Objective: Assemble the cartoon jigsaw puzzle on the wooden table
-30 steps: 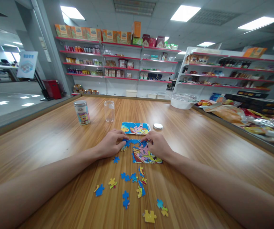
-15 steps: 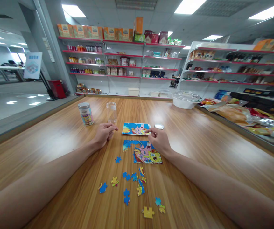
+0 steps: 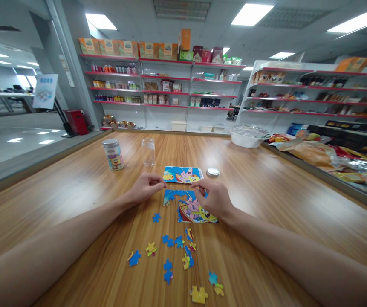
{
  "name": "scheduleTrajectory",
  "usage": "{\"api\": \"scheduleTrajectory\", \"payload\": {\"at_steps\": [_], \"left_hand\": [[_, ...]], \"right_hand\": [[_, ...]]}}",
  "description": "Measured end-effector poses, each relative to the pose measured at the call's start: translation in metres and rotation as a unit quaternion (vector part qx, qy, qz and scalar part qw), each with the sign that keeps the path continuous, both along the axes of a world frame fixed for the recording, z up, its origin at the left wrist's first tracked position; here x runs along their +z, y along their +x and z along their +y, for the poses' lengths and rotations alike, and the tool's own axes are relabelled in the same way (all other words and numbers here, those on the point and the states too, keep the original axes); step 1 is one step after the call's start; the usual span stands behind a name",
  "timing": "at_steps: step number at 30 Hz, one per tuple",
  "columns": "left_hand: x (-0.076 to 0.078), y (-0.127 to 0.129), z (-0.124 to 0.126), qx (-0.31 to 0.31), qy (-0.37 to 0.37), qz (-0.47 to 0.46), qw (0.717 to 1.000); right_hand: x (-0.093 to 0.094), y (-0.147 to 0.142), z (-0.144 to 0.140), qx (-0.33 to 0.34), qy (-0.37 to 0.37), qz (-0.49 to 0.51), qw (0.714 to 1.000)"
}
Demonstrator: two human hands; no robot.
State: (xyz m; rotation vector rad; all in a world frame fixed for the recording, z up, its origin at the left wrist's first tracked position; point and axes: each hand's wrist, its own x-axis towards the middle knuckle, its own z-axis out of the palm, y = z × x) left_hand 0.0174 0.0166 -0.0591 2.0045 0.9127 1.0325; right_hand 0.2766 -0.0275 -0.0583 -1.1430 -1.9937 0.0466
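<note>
My left hand (image 3: pixel 148 187) is closed in a loose pinch just left of the picture card and the puzzle, with nothing visible between its fingers. My right hand (image 3: pixel 214 198) is open above the puzzle's upper right, index finger pointing left and other fingers bent. It hides part of the partly joined cartoon jigsaw puzzle (image 3: pixel 188 209), which has a gap at its lower left. Just beyond lies the picture card (image 3: pixel 183 175) with a matching scene. Several loose puzzle pieces (image 3: pixel 168 265) lie nearer me, and a single blue piece (image 3: pixel 157 217) rests left of the puzzle.
A printed can (image 3: pixel 113 154) and a clear plastic jar (image 3: pixel 148 152) stand at the back left. A round silver lid (image 3: pixel 213 172) lies right of the card. Farther off are a white tub (image 3: pixel 249 137), snack bags (image 3: pixel 311 151) and stocked shelves (image 3: pixel 167 76).
My right hand has drawn back from the picture card to over the puzzle, uncovering the lid. My left hand has shifted right, nearer the card. The view has tilted slightly upward.
</note>
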Motion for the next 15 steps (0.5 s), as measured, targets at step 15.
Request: {"api": "scheduleTrajectory", "payload": {"at_steps": [15], "left_hand": [[-0.0077, -0.0003, -0.002, -0.046, 0.06, 0.099, 0.992]], "right_hand": [[-0.0013, 0.005, -0.0037, -0.017, 0.001, -0.01, 1.0]]}}
